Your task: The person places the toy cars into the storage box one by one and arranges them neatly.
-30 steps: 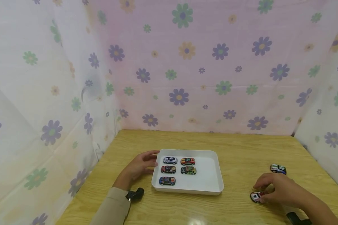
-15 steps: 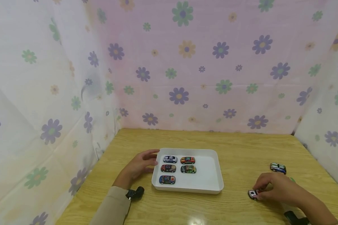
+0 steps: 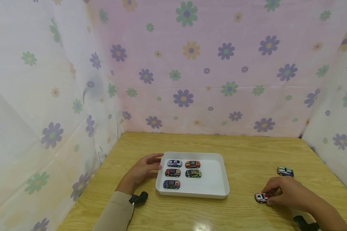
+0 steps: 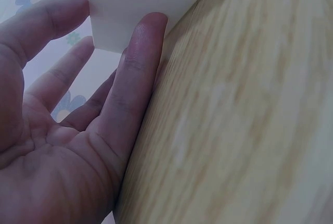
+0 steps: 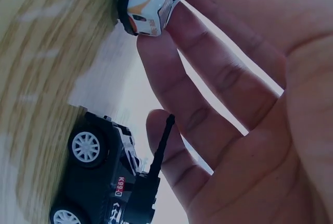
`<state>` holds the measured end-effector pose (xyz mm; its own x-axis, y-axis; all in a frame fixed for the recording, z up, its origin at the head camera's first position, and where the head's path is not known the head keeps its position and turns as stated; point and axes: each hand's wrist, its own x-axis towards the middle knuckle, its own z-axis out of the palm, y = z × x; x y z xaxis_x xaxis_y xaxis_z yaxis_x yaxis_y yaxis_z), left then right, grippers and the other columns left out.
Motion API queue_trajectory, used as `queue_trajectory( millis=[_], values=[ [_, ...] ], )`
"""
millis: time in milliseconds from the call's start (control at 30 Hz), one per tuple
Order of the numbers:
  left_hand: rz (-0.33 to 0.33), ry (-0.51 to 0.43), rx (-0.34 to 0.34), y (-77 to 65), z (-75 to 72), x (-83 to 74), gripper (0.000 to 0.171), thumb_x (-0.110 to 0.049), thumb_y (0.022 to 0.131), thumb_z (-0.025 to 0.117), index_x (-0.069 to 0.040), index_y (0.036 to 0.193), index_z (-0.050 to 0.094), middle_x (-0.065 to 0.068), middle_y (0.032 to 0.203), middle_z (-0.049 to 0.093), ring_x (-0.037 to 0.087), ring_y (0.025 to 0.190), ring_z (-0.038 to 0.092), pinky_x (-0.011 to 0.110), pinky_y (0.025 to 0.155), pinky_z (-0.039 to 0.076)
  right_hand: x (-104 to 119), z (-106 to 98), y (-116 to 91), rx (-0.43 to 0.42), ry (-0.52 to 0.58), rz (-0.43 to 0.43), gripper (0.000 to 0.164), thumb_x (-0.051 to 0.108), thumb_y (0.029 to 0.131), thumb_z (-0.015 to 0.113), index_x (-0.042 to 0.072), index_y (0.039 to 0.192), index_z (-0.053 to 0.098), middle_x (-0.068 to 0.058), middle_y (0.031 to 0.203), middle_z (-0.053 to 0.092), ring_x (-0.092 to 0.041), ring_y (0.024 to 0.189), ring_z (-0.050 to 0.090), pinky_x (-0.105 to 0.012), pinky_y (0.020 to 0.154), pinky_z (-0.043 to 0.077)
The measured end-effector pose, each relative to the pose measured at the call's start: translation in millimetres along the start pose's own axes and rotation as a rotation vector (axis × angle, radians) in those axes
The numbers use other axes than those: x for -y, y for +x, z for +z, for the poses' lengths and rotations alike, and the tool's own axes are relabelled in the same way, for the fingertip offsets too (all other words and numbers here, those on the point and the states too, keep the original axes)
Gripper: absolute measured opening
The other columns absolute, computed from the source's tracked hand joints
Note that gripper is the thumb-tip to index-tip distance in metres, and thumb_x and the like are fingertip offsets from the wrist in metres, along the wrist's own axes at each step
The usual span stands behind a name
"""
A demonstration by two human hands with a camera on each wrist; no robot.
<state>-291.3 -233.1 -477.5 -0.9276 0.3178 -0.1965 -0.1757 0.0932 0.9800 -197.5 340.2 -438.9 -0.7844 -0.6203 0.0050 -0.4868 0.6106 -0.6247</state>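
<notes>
Sleeved in beige, bare-handed, fitted out in black.
Wears on the left arm a plain matte sleeve [image 3: 115,208], softly creased and finished with a straight cuff [image 3: 123,195] short of the left hand [image 3: 142,170]. Bears beside that cuff a stubby black wrist device [image 3: 138,198] with a rounded, knob-like end, a thin pale stem [image 3: 133,205] just under it and a narrow dark strip [image 3: 130,221] along the cloth's edge, too small to identify. Shows below the right hand [image 3: 292,194] an angular black wrist unit [image 3: 304,223], only partly visible. Displays, close up, a left palm [image 4: 57,177] and a right palm [image 5: 255,177] crossed by creases, with grooved finger joints.
</notes>
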Motion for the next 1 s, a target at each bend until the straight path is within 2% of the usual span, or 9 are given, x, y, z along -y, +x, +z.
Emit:
queue_trajectory(
  millis=[367,800,1000],
  values=[
    [-0.003,-0.008,-0.009,0.4,0.4,0.9,0.064,-0.005,0.092,0.076,-0.019,0.151,0.054,0.018,0.155,0.048,0.032,0.128,0.06,0.048,0.092,0.062,6.5,-0.1,9.7,-0.053,-0.043,-0.045,0.022,0.034,0.086,0.084,0.025,0.106,0.081,0.014,0.099,0.073,0.002,0.084,0.065,-0.024,0.065,0.057],
    [0.006,-0.008,0.0,1.4,-1.2,2.6,0.066,-0.006,0.092,0.077,-0.018,0.152,0.052,0.019,0.155,0.047,0.032,0.128,0.059,0.048,0.092,0.062,29.1,-4.7,30.5,-0.078,-0.133,0.012,0.023,0.048,0.087,0.079,0.035,0.106,0.079,0.021,0.1,0.07,0.004,0.087,0.064,-0.029,0.073,0.057],
    [0.006,-0.009,0.008,1.3,-1.2,2.2,0.068,-0.007,0.092,0.077,-0.017,0.153,0.051,0.02,0.155,0.047,0.032,0.126,0.061,0.049,0.092,0.062,41.8,-6.0,42.4,-0.092,-0.131,-0.022,0.023,0.047,0.088,0.079,0.034,0.106,0.079,0.019,0.101,0.07,0.004,0.087,0.064,-0.029,0.073,0.058]
  ],
)
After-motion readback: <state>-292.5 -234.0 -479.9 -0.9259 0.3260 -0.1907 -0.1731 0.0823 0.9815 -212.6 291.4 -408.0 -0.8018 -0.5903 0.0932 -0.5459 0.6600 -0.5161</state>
